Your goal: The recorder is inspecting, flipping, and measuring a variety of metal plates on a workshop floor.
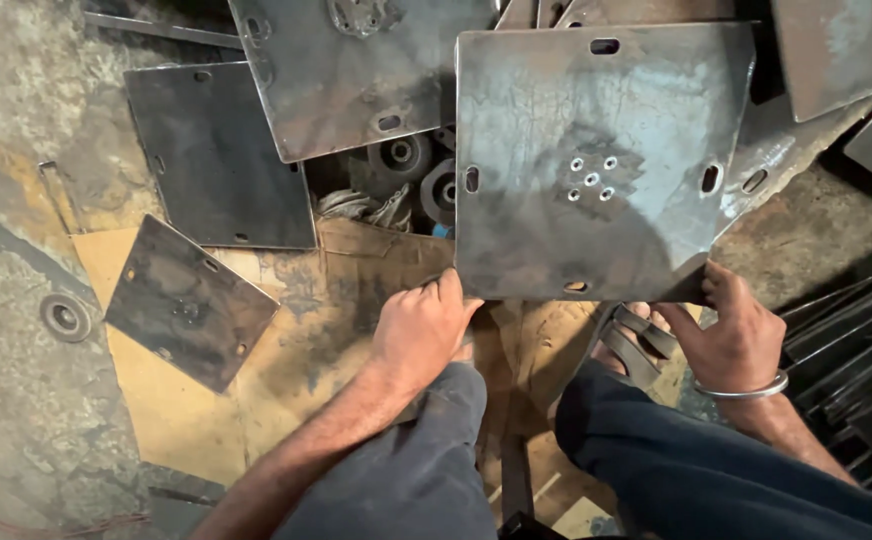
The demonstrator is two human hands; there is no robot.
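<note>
both hands grip the plate's near edge: left hand (421,325) at the left corner, right hand (734,335) at the right. plate (596,160) sits tilted over stacked plates (356,70) and wheels (406,155). dark plate (188,300) lies on cardboard (286,340), left; rods (846,340) right.

My forearms are bare, no sleeves in view. My left hand (421,330) carries no ring or band. Just behind my right hand (731,335), a plain silver metal bangle (751,390) circles the wrist. Dark blue-grey trousers (656,470) cover both legs; a dark strapped sandal (641,345) sits beside the right hand.
</note>
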